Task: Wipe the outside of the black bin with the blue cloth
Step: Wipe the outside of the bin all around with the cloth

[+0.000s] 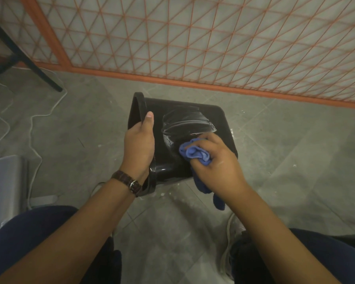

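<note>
Mid-wipe at frame centre: the left hand [139,143] grips the rim of the black bin [184,119], tipped sideways, while the right hand [217,160] clutches the blue cloth [195,153] against its side, seemingly needing another sweep toward the far wall next.

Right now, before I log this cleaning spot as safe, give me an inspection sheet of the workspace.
Surface: grey tiled floor, scattered white specks.
Job's things: black bin tipped on its side; blue cloth bunched against its wall.
Clutter: pale grey object at left, unclear what.
Grips: left grip holds the bin's rim; right grip presses the cloth on it.
Cables: white cable loose across the floor.
Surroundings: orange mesh fence behind; black stand leg at left.
</note>
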